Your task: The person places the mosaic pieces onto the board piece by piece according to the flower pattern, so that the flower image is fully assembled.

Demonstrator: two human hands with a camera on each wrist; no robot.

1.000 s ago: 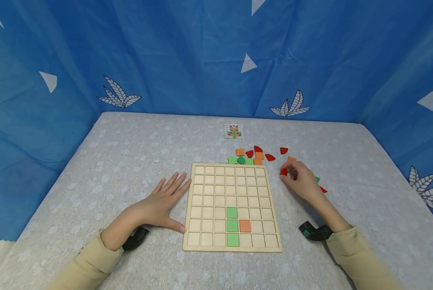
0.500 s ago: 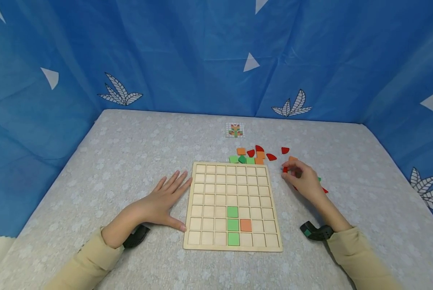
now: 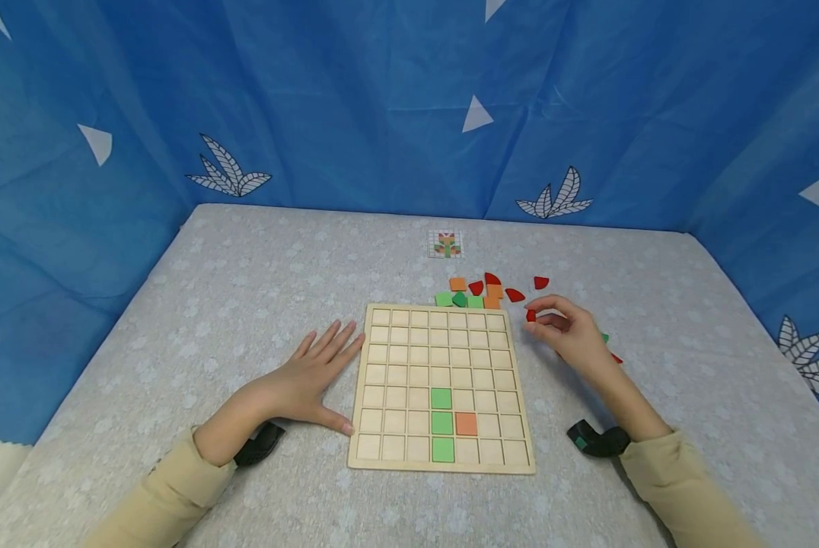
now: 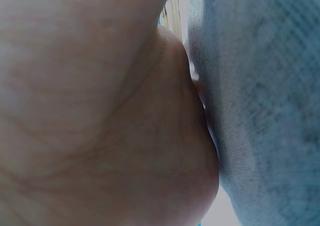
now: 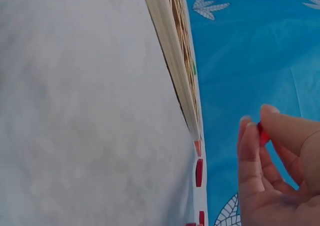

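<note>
A square wooden grid board lies on the table, with green square tiles in one column and an orange square tile beside them. My left hand rests flat on the cloth at the board's left side, fingers spread, with thumb and fingertips at its edge. To the right of the board, my right hand pinches a small red tile between thumb and fingers. The right wrist view also has this red tile at the fingertips; its full outline is covered. In the left wrist view, palm skin fills most of the picture.
Behind the board lie loose green, orange and red pieces. A red piece lies farther right. More pieces are partly hidden behind my right hand. A small printed pattern card lies near the back edge, before a blue curtain.
My right hand has turned the red tile in its fingers and lifted slightly, shifting a little toward the board. The left hand stays in place. The head view has tilted slightly.
</note>
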